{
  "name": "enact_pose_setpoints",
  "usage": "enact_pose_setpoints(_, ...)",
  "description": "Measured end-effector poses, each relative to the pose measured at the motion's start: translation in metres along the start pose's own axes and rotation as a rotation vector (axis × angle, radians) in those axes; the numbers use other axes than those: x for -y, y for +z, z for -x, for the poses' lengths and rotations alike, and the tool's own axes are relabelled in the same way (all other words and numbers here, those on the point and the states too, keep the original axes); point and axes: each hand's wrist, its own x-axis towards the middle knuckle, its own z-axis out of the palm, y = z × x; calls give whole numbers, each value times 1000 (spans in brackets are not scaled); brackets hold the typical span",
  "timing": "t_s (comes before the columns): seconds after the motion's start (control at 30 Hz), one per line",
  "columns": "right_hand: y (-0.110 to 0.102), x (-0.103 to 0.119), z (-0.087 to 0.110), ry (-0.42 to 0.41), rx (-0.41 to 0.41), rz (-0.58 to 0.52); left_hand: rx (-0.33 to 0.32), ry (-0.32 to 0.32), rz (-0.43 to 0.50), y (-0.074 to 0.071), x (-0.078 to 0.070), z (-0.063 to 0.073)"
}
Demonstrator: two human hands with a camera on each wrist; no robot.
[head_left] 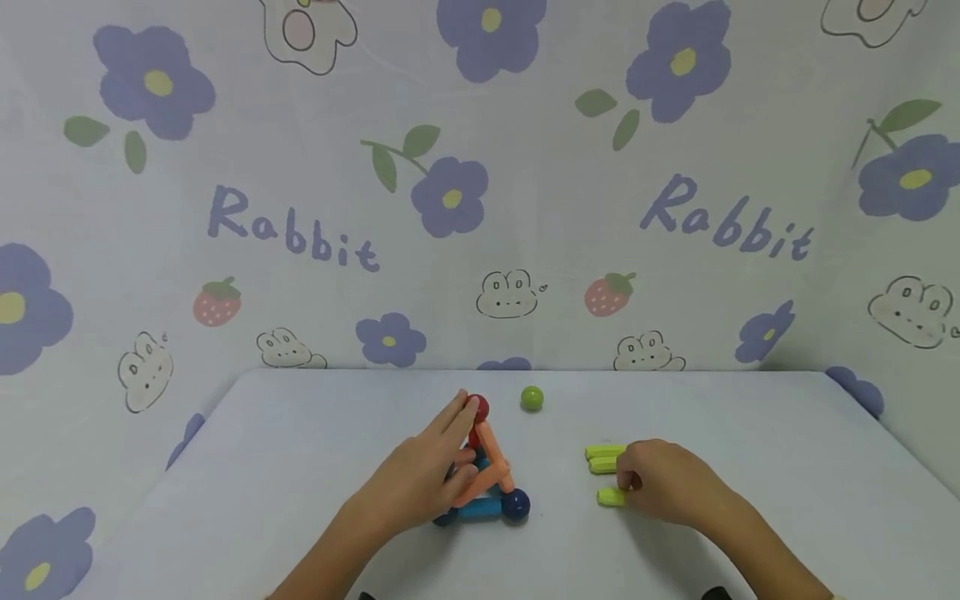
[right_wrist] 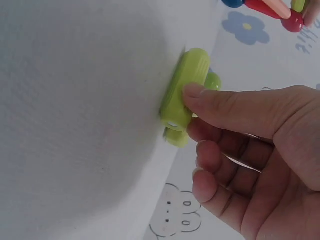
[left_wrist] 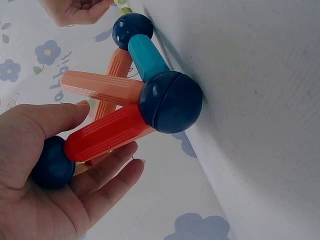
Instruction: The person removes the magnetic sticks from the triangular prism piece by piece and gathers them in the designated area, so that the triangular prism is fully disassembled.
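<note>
1. Nearest, the left hand [head_left: 423,483] cups a tent-like frame [head_left: 492,444] standing on the left-centre of the table, its thumb and curved fingers lying around the parts and its longest fingertips touching the red ball [head_left: 478,407] at the peak.
2. The frame joins ribbed, plastic-looking rods in red, orange and blue with smooth, glossy balls; a dark blue ball [head_left: 516,505] sits at the near right corner, and the left wrist view shows seams circling the blue balls.
3. To the right, well apart from the frame, the right hand [head_left: 671,483] pinches a lime-green rod [right_wrist: 181,95] between thumb and forefinger, the other fingers curled; it is short, grooved and blunt-ended.
4. Just beyond lie two matching green rods [head_left: 603,466], side by side.
5. Farther back, a shiny green ball [head_left: 532,398] rests on the smooth white table [head_left: 337,408].
6. Behind hangs a pale backdrop [head_left: 555,167] printed with purple flowers, strawberries, rabbits and "Rabbit".
</note>
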Motion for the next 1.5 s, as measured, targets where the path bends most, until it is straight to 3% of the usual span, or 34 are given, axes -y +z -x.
enact_pose_setpoints(0.17, 0, -4, -1, -23, -46, 24, 4, -9, 0, 0, -1, 0)
enact_pose_setpoints(0.83, 1, -5, -13, 7, -81, 29, 24, -23, -16, -1, -2, 0)
enact_pose_setpoints(1.17, -1, 19, -19, -4, -75, -17, 26, -28, -20, -2, -2, -1)
enact_pose_setpoints(1.3, -9, 42, -24, -66, -71, -68, 25, -28, -20, -1, -2, 0)
enact_pose_setpoints(1.5, -17, 73, -28, -246, -81, -147, 21, -33, -13, 0, -2, -1)
